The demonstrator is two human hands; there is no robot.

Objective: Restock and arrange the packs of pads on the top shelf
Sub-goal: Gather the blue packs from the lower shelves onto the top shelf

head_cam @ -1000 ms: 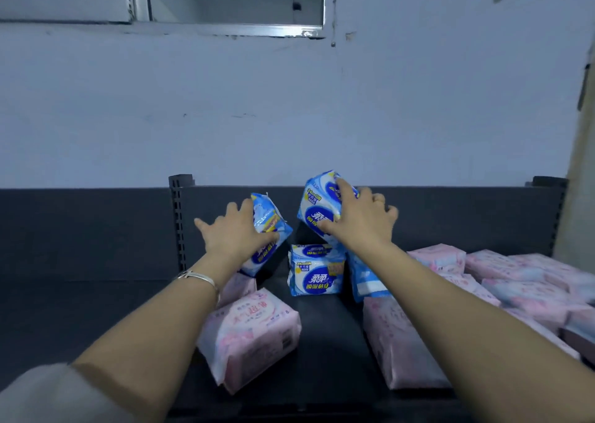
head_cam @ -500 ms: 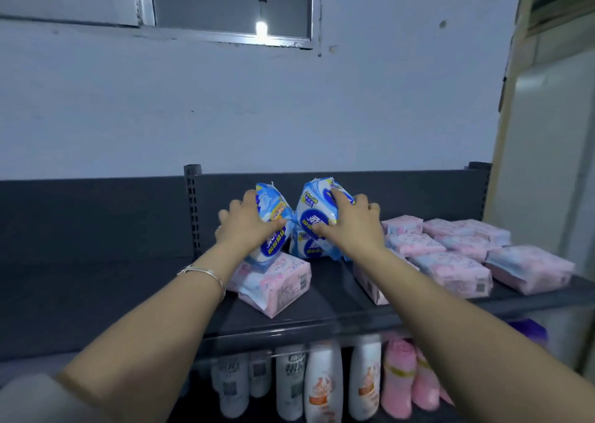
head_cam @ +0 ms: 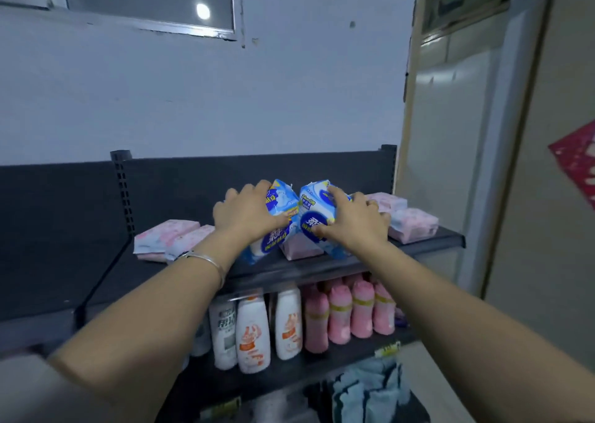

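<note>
fingers [head_cam: 233, 197] of left hand [head_cam: 246, 216] and right hand [head_cam: 357, 223] grip tilted blue-white packs [head_cam: 279, 231]

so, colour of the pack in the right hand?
Pack in right hand: blue and white. Head view.

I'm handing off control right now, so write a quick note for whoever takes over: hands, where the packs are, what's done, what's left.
Left hand grips the left blue pack; right hand grips the right blue pack.
Both blue packs are tilted on the top shelf, tops close together and bases apart, with a pink pack lying between the bases.
Done: pink packs lie at the shelf's left and right.
Left: set the two blue packs straight, probably side by side, release them, then tidy the pink ones.
</note>
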